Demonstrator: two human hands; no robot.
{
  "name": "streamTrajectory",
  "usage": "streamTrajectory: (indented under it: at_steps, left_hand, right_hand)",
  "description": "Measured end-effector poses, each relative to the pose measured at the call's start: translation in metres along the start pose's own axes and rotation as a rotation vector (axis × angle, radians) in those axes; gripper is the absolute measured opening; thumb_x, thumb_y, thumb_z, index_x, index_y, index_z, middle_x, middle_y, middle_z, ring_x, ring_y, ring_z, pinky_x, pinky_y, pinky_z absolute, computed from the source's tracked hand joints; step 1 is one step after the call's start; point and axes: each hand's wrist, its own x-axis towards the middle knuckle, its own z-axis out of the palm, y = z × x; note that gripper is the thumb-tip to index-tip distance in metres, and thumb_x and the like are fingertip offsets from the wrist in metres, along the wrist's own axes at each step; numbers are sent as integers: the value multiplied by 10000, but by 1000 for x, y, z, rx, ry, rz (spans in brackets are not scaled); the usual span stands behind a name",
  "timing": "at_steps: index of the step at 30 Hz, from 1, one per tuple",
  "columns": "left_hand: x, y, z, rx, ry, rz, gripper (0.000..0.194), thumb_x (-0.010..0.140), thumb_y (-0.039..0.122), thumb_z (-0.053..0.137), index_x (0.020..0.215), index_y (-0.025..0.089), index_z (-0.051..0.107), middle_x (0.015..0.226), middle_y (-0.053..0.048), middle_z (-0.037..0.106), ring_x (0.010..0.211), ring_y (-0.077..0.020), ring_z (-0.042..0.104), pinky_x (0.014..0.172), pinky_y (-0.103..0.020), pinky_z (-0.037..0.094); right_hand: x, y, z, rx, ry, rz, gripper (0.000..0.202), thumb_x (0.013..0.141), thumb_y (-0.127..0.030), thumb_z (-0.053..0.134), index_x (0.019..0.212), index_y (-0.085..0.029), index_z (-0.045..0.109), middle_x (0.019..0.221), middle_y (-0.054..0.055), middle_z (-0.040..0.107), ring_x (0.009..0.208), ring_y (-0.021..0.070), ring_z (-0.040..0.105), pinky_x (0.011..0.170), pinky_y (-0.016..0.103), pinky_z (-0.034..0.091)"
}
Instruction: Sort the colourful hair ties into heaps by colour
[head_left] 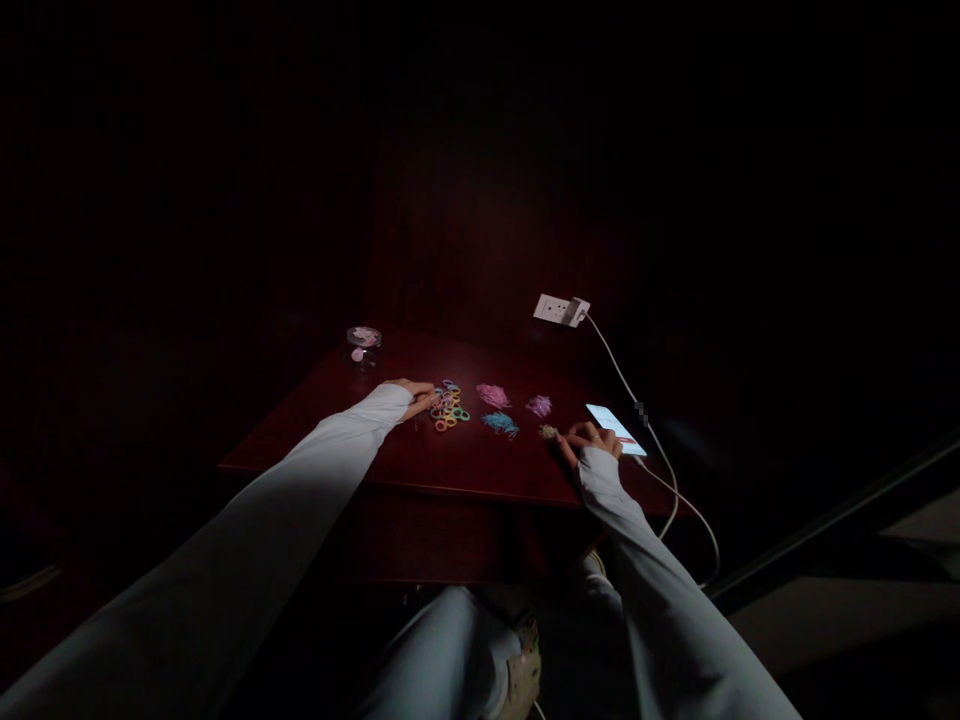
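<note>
The right hand (590,441), partly curled, reaches the yellowish pile (548,432) on the table (435,468); slightly beyond, the left hand (414,393), also curled, touches the coloured rings (450,405). Dimness hides whether either grips anything. A clear jar (365,346) stands farther back.

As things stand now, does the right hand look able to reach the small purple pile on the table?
Probably yes: the right hand is at the pale yellowish pile, and the purple pile lies just beyond that one on the table, with nothing seen covering it.
</note>
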Motion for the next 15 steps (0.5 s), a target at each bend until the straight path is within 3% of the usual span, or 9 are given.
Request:
streamTrajectory:
  at_steps: [3, 6, 10, 15]
  left_hand:
    - [1, 0, -2, 37, 30, -22, 355, 941, 483, 422, 847, 239, 662, 679, 12, 606, 604, -127, 501, 588, -242, 287]
    - [1, 1, -5, 71, 94, -89, 364, 949, 479, 423, 810, 230, 649, 676, 6, 609, 627, -131, 514, 613, -240, 299]
    - [0, 6, -9, 96, 143, -171, 400, 968, 455, 407, 738, 214, 629, 652, 4, 604, 605, -128, 499, 605, -251, 282]
    - [-1, 11, -15, 118, 154, -256, 403, 970, 444, 411, 751, 213, 656, 669, -13, 637, 640, -149, 536, 606, -268, 285]
  right_hand:
    - [2, -7, 1, 3, 31, 16, 444, 988, -497, 417, 921, -273, 794, 1076, 77, 661, 1008, 264, 434, 833, 392, 272]
    - [7, -34, 4, 48, 30, -16, 364, 975, -483, 481, 917, -294, 786, 1068, 67, 662, 1007, 257, 431, 836, 382, 261]
    - [12, -101, 10, 173, -16, -115, 228, 922, -480, 615, 922, -315, 772, 1069, 31, 660, 1001, 236, 427, 846, 352, 250]
    - [16, -188, 18, 228, -75, -246, 249, 873, -554, 665, 936, -332, 758, 1140, 17, 651, 1032, 240, 437, 859, 344, 261]
